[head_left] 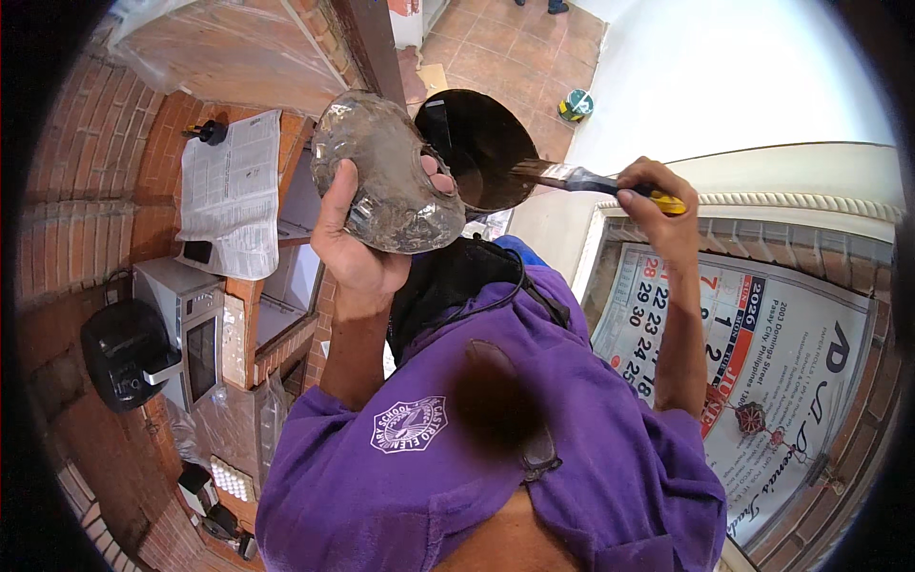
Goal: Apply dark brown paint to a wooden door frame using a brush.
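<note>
My left hand [357, 253] grips a grey, smeared, see-through plastic piece [367, 181] with a rounded, notched shape. Its thumb lies on the near side, and fingertips show at the notch. Right beside this piece is a wide, dark, round container [491, 124], its mouth facing me; how the two are joined, if at all, I cannot tell. My right hand [660, 195] is closed round the black and yellow handle of a paintbrush [581, 178]. The brush points left, its brown bristles at the container's right rim.
At left, newspaper [229, 186] covers a brick counter, above a microwave oven [195, 329]. A large printed calendar [753, 381] covers an opening at right, below a rope-like moulding [762, 200]. A small green can [576, 105] stands on the tiled floor, and another person's feet [548, 6] show beyond.
</note>
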Tool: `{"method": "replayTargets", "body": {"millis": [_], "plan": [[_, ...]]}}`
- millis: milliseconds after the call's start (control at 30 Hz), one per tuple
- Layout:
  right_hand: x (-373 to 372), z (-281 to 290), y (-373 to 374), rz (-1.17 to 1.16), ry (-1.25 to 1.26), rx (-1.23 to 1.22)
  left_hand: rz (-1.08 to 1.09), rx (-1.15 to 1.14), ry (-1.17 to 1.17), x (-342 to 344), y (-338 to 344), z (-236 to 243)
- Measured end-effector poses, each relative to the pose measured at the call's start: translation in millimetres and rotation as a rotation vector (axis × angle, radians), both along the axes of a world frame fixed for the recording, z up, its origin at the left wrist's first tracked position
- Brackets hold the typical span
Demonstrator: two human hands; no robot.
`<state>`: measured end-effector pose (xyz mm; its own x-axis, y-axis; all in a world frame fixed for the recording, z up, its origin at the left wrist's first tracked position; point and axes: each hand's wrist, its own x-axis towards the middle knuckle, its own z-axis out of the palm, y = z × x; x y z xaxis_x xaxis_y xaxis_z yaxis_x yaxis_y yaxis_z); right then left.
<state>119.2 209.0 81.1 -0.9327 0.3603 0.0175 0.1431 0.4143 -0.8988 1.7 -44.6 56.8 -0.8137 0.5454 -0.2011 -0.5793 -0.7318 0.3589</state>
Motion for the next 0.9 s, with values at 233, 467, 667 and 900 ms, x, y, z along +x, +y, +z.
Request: {"method": "replayTargets", "body": {"millis": [233, 467, 667, 900], "plan": [[-6, -3, -2, 0.082, -0.113, -0.071, 0.017, -0.014, 0.061, -12, 5, 3], [16, 11, 10, -0.248, 0.335, -0.226, 0.001, 0.006, -0.096, -6, -3, 2], [0, 111, 28, -0.278, 1.025, -0.325, 0.057, -0.048, -0.268, -12, 1, 2], [-69, 289, 6, -0.108, 1.508, -0.081, 0.072, 0.001, -0.171, -17, 4, -21]]}}
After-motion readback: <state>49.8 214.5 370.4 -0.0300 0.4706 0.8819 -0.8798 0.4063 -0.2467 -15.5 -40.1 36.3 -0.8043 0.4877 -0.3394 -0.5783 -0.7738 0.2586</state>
